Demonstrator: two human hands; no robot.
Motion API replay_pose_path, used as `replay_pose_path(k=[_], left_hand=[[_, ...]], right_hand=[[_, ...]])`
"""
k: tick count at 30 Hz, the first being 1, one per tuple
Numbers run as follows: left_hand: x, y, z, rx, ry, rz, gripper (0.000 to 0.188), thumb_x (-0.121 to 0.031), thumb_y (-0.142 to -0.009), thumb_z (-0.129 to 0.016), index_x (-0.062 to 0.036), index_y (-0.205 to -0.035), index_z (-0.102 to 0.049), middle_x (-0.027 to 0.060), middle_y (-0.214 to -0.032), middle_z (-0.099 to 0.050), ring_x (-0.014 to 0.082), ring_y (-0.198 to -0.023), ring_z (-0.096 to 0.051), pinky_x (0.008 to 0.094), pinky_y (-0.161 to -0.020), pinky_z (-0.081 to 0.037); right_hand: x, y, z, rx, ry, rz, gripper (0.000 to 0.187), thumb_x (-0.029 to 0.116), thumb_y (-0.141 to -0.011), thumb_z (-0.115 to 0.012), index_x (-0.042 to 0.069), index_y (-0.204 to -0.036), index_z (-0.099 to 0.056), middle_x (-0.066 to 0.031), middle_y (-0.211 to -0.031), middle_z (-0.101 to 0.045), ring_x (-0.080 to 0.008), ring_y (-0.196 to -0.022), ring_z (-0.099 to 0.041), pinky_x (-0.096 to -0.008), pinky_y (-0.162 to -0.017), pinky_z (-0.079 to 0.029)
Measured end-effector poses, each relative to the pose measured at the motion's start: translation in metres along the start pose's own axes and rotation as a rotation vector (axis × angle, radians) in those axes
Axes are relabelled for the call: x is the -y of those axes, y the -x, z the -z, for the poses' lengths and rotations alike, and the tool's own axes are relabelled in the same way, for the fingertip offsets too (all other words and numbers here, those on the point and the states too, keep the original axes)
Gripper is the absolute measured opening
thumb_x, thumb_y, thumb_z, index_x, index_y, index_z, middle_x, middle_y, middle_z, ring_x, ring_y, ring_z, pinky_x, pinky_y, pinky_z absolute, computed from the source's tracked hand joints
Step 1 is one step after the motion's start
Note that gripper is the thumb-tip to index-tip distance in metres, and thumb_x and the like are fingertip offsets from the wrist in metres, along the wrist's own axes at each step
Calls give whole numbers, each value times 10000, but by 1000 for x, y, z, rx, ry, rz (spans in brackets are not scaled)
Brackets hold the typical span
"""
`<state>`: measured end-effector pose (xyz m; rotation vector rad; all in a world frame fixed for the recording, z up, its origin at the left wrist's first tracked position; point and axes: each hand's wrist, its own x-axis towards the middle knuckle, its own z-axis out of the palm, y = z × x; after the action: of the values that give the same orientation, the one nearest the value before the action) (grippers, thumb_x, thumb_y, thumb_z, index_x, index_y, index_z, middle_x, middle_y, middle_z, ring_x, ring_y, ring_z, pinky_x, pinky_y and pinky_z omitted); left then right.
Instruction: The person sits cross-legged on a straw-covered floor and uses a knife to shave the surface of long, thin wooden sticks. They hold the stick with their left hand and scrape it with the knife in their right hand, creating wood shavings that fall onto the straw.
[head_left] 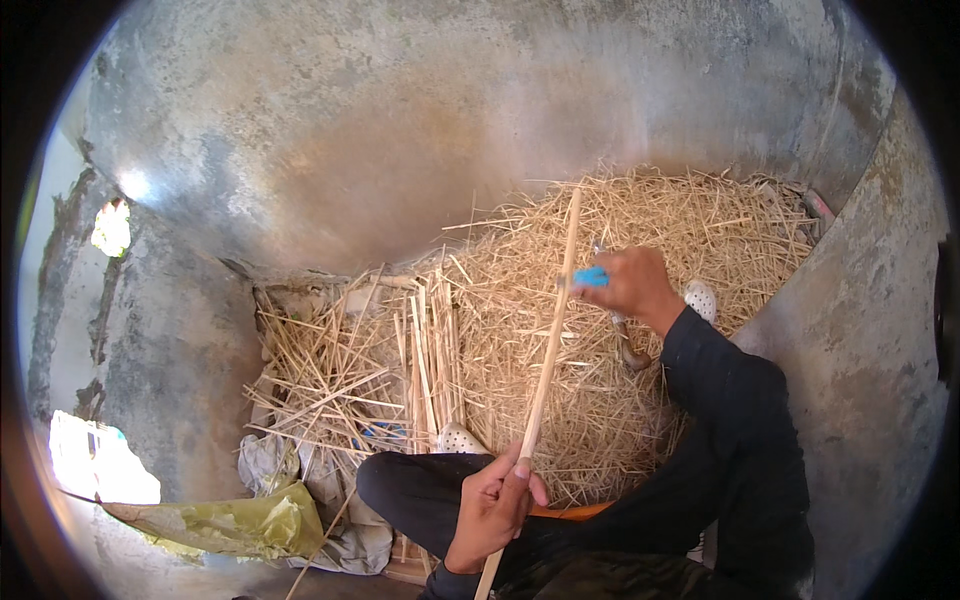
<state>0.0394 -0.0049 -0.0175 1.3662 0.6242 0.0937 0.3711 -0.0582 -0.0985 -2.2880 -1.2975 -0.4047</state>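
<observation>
A long pale wooden strip [552, 350] slants up from my lap across the straw. Low on the strip my left hand [495, 505] is closed, its thumb pressed along the wood. Higher up, my right hand [635, 282] is closed on a small tool with a blue part [590, 277], which meets the strip's edge. The tool's exact kind is hidden by my fingers and slightly blurred. Just below my right hand, a curved brown handle-like piece [632, 352] shows over the straw; I cannot tell if it belongs to that tool.
Straw-like shavings [700, 220] cover the floor ahead. Several cut strips [428, 350] stand bundled at left, beside a loose tangle of thin sticks [320, 370]. A yellow-green sack [265, 522] lies at lower left. Bare concrete walls [420, 120] enclose the space. My pale shoes [701, 299] show.
</observation>
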Motion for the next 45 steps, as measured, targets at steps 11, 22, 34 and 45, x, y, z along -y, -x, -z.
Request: replay_pose_path(k=[11, 22, 34, 45], left_hand=[[6, 41, -13, 197, -106, 41, 397, -143, -996, -432, -53, -1383, -414, 31, -715, -601, 25, -427, -408, 178, -372, -318], [-16, -27, 3, -92, 10, -51, 416, -183, -998, -439, 3, -1369, -411, 23, -688, -564, 18, -420, -392, 159, -383, -307], [-6, -20, -3, -57, 151, -16, 399, -191, -993, -447, 0, -1342, -452, 13, -636, -519, 25, -380, -365, 170, -351, -290], [-10, 13, -26, -43, -21, 51, 317, -322, -964, -513, -45, -1033, -649, -31, -593, -518, 30, -404, -360, 180, -376, -257]], right_hand=[[-144, -25, 6, -49, -2, -687, 804, 719, -864, -361, 14, -510, -510, -102, -452, -466, -233, -408, -440, -437, -412, -325], [62, 27, 45, 312, -317, 128, 600, 698, -740, -585, 111, -633, -645, -80, -497, -541, -269, -496, -592, -387, -493, -462], [57, 31, 33, 205, -299, 76, 792, 811, -756, -417, 67, -566, -611, -80, -421, -491, -238, -398, -538, -376, -407, -415], [-13, -6, 27, 47, -213, -145, 814, 816, -790, -343, 73, -508, -520, -37, -442, -441, -196, -399, -460, -350, -389, -345]])
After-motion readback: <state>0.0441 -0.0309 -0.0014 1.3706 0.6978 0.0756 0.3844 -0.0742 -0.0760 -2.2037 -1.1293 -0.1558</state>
